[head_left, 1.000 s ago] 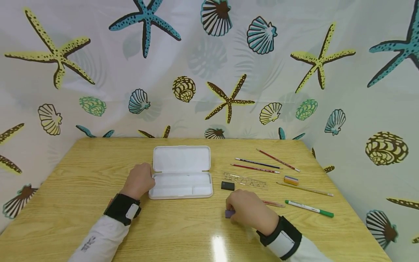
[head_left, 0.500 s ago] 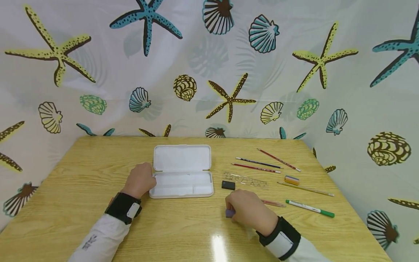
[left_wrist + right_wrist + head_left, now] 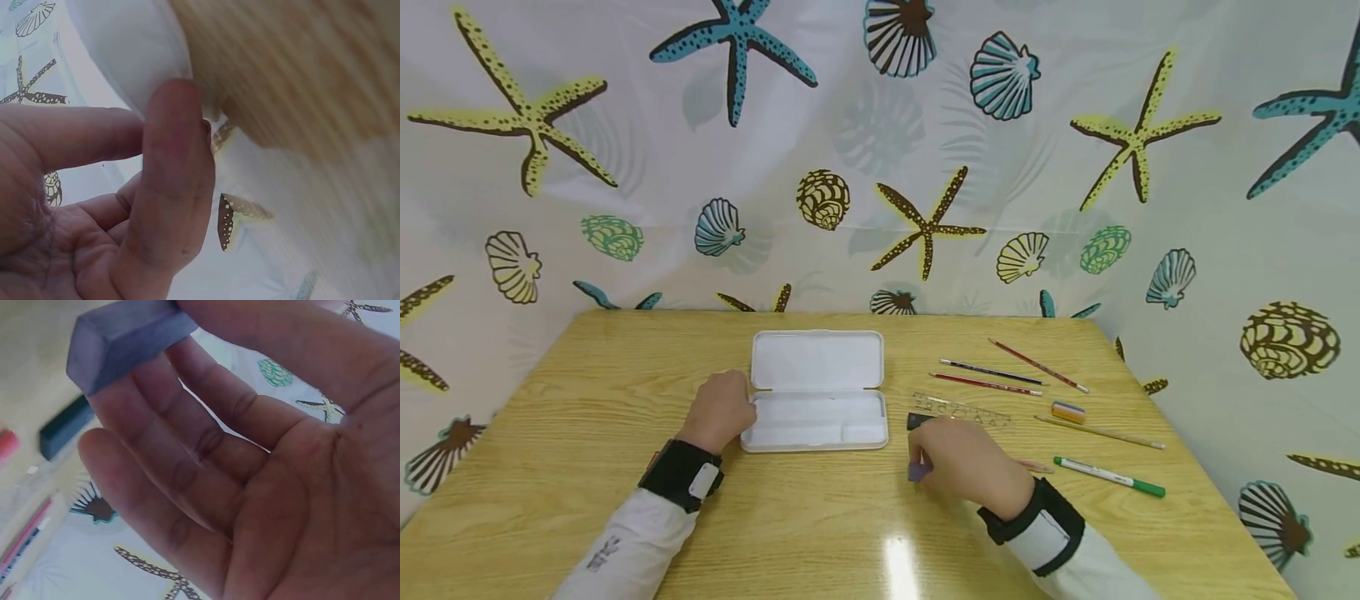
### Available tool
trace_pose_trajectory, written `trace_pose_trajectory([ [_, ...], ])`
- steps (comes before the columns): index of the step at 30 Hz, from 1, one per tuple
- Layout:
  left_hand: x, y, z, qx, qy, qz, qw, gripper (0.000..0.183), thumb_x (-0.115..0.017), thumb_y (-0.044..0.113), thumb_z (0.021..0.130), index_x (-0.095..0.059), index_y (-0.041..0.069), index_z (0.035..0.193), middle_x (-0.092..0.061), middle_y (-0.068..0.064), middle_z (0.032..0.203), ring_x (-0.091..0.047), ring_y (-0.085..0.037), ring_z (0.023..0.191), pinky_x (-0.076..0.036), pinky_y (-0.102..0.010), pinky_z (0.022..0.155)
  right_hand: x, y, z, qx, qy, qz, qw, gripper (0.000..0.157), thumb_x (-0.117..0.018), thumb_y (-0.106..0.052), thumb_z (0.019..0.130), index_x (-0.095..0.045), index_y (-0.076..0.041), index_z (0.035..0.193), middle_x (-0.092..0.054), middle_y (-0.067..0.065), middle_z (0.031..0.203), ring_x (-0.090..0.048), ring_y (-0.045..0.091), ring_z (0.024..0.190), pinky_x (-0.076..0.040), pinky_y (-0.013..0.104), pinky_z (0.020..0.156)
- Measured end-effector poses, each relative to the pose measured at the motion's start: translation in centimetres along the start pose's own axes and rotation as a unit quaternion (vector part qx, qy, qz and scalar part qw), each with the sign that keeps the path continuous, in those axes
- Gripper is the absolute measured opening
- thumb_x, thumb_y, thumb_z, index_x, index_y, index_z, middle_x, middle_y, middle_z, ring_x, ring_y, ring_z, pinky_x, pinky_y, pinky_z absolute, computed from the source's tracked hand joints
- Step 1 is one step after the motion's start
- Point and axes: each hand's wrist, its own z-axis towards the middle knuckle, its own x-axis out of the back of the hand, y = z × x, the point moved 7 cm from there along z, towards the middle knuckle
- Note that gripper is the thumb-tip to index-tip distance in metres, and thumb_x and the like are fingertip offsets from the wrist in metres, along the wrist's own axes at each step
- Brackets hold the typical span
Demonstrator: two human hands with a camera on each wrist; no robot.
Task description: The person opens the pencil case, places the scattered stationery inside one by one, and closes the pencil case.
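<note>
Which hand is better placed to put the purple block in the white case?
Probably the right hand: it pinches the purple block, while the left hand holds the white case at its edge.

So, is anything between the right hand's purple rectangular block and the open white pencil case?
Nothing visible: only wooden tabletop separates the purple block in the right hand from the case. The black rectangular block lies farther back, off that line.

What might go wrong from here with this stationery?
The right hand pinches the purple block with its fingertips, so it might slip. The black block, partly behind that hand in the head view, could be nudged. The left hand pinches an edge of the white case and might shift it.
</note>
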Motion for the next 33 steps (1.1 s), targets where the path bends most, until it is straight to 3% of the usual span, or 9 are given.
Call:
trace_pose_trajectory([
  [14, 0.0, 0.4, -0.3, -0.013, 0.004, -0.007, 0.9999, 0.007, -0.057, -0.005, 0.083, -0.055, -0.002, 0.077, -0.047, -0.008, 0.067, -0.05, -0.023, 0.058, -0.038, -0.03, 0.052, 5.3, -3.0, 1.8, 0.046, 0.078, 0.006, 0.996, 0.014, -0.085, -0.007, 0.082, -0.074, -0.013, 0.088, -0.058, -0.006, 0.074, -0.052, 0.012, 0.068, -0.046, 0.029, 0.063],
  [20, 0.0, 0.4, -0.4, -0.017, 0.007, -0.013, 0.9997, 0.004, -0.057, -0.006, 0.082, -0.056, -0.003, 0.079, -0.05, -0.009, 0.069, -0.052, -0.024, 0.059, -0.039, -0.03, 0.052, 6.6, -4.1, 2.4, 0.059, 0.104, 0.022, 0.993, 0.013, -0.083, -0.006, 0.083, -0.075, -0.015, 0.09, -0.061, -0.006, 0.079, -0.054, 0.011, 0.071, -0.048, 0.03, 0.065],
  [27, 0.4, 0.4, -0.5, -0.024, 0.016, -0.015, 0.9995, 0.007, -0.056, -0.007, 0.081, -0.055, -0.002, 0.076, -0.05, -0.009, 0.068, -0.051, -0.023, 0.058, -0.039, -0.03, 0.051, 7.4, -4.1, 2.8, 0.034, 0.127, 0.022, 0.991, 0.012, -0.083, -0.012, 0.085, -0.077, -0.016, 0.094, -0.064, -0.006, 0.085, -0.058, 0.01, 0.075, -0.05, 0.03, 0.067],
  [33, 0.4, 0.4, -0.3, -0.028, 0.018, -0.01, 0.9994, 0.01, -0.056, -0.006, 0.081, -0.054, 0.0, 0.074, -0.048, -0.007, 0.067, -0.05, -0.023, 0.058, -0.038, -0.03, 0.051, 8.3, -3.9, 2.8, 0.054, 0.194, 0.02, 0.979, 0.015, -0.084, -0.012, 0.086, -0.078, -0.015, 0.099, -0.062, -0.006, 0.089, -0.063, 0.012, 0.081, -0.051, 0.029, 0.07],
])
